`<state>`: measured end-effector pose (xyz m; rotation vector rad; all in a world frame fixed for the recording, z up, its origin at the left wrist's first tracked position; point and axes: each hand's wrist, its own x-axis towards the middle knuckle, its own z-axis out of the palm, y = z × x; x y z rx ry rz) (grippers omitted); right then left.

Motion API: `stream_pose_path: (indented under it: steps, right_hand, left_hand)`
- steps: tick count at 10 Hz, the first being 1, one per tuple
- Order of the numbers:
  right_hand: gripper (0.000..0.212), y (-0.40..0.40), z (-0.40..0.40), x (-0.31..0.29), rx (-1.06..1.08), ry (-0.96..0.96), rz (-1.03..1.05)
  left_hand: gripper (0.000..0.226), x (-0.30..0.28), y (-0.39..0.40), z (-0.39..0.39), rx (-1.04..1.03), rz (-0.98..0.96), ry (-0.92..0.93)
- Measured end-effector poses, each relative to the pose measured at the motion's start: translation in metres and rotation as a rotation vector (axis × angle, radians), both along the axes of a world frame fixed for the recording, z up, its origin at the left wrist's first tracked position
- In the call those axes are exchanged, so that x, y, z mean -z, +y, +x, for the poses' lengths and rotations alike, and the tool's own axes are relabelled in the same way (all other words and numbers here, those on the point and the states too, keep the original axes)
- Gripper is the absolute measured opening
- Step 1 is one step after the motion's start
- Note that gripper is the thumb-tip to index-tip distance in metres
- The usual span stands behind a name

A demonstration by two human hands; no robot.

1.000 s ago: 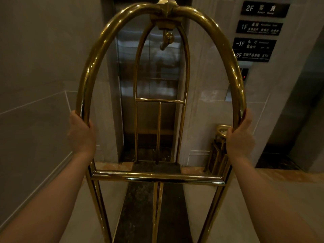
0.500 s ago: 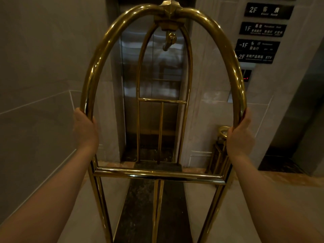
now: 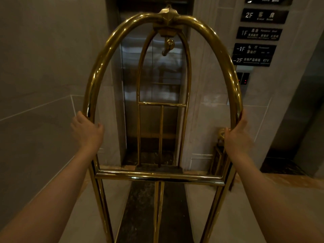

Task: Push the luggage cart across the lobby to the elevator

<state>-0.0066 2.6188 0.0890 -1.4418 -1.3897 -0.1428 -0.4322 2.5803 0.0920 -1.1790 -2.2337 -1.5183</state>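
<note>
luggage cart [image 3: 157, 177] squared up close before the shut elevator door [image 3: 152, 120], left hand [image 3: 86, 131] and right hand [image 3: 236, 137] each curled round one leg of its brass arch [image 3: 98, 71], level, so the push runs straight.

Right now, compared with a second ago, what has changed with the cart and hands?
Almost nothing. The cart sits slightly lower in view, probably a head tilt; any forward creep is too small to tell. The left hand and right hand still grip its arch at the same spots. The elevator doors stay shut.
</note>
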Motion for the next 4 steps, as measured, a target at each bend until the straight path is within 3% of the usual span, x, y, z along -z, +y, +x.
stream_pose_path:
  steps: [1,2,3,4]
  right_hand:
    - [0.073,-0.006,0.0,-0.004,0.039,-0.059,-0.006]
    - [0.055,-0.022,-0.009,-0.019,0.057,-0.082,0.06]
    - [0.034,-0.051,-0.024,-0.042,-0.111,-0.034,0.28]
    - [0.017,-0.118,-0.046,-0.089,-0.317,0.096,0.558]
  left_hand:
    - [0.078,0.001,-0.008,0.009,-0.015,0.04,0.163]
    - [0.062,0.01,-0.019,0.033,0.117,0.121,0.449]
    - [0.044,0.013,-0.028,0.055,0.379,0.04,0.511]
    - [0.031,0.042,-0.045,0.095,0.777,-0.114,0.643]
